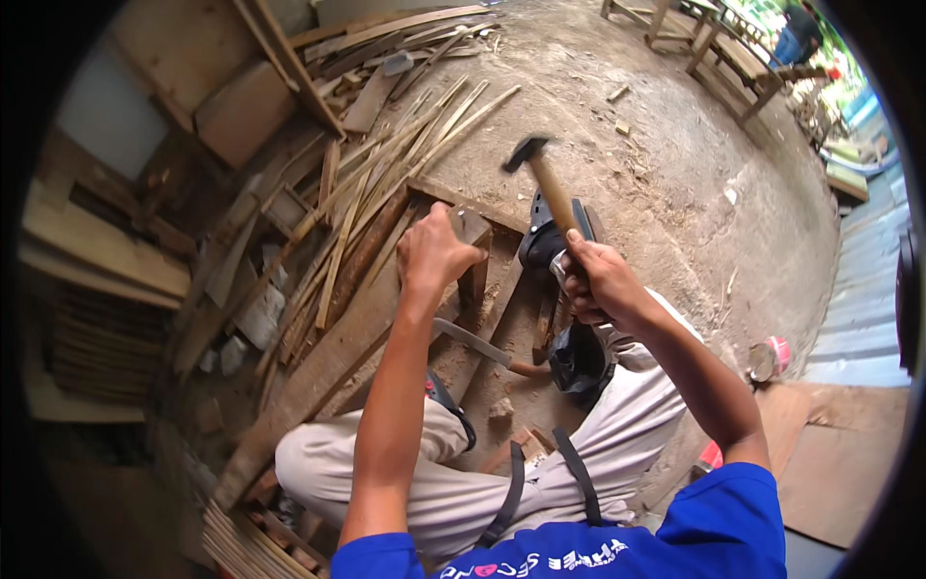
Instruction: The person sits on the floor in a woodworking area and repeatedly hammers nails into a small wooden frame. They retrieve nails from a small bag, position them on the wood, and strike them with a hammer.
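Note:
My right hand is closed around the wooden handle of a hammer, which is raised with its dark head up and to the left. Lower left of the hammer head, my left hand is closed on a short wooden block at the corner of a rough timber frame. Its thumb lies across the block, while its other fingers are partly hidden. Below the block, a knife with a curved blade and a wooden handle lies between my legs.
Thin wood strips are heaped at the far left, beside leaning boards. A black plastic bag sits by my right leg, near my black shoe. Wooden benches and a person are at the far right. Corrugated metal sheet lies right.

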### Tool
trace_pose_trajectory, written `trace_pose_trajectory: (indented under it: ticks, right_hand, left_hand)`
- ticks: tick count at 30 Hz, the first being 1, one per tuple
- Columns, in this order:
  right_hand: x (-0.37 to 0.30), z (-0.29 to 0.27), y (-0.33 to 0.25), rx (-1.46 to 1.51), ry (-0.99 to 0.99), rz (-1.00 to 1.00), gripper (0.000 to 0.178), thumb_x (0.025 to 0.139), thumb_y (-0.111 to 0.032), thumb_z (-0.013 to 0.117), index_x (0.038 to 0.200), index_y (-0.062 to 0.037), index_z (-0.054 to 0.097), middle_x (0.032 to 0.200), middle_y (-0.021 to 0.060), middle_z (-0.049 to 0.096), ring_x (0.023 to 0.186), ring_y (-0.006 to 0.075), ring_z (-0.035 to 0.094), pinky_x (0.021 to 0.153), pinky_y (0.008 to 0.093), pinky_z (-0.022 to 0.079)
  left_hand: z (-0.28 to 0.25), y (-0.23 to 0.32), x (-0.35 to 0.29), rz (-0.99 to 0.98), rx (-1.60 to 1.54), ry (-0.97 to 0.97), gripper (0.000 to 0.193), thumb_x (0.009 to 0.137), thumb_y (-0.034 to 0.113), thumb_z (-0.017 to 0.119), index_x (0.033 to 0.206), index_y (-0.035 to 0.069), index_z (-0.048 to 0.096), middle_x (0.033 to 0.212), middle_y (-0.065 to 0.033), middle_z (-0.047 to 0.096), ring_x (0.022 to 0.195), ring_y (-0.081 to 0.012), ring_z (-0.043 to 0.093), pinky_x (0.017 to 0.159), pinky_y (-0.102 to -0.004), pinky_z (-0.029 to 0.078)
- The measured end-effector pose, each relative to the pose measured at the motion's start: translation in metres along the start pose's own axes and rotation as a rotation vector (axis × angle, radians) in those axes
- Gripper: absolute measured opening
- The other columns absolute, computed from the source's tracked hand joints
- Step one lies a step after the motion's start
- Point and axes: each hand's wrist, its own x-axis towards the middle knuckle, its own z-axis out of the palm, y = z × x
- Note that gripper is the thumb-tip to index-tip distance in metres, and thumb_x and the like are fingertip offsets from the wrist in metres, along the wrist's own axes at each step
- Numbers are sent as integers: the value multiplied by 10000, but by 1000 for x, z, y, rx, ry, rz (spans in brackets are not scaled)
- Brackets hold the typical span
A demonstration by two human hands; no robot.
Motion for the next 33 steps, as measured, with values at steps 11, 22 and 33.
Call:
trace_pose_trajectory:
  ticks: [11, 22, 33]
  right_hand:
    - [36, -17, 46, 491, -49, -62, 460, 1057, -518, 413, 917, -81, 446, 680, -21, 427, 480, 79, 413, 405, 252, 390]
    - [47, -30, 72, 474, -390, 131, 468, 1059, -501, 414, 945, -49, 454, 695, 13, 463, 476, 85, 441, 380, 265, 409]
    - [7, -28, 60, -275, 41, -481, 367, 1043, -330, 537, 936, 19, 582, 594, 130, 530, 536, 153, 495, 528, 378, 403]
  left_hand:
    - [8, 13, 4, 41, 138, 35, 790, 631, 392, 883, 1271, 34, 591, 1093, -210, 718, 1024, -373, 694, 898, -460, 524]
    - [15, 7, 10, 60, 7, 39, 652, 618, 296, 911, 1153, 26, 654, 996, -152, 745, 916, -291, 722, 841, -395, 549]
    - [4, -21, -7, 504, 232, 272, 968, 608, 577, 894, 1323, 14, 567, 1149, -218, 694, 1129, -360, 655, 978, -448, 492]
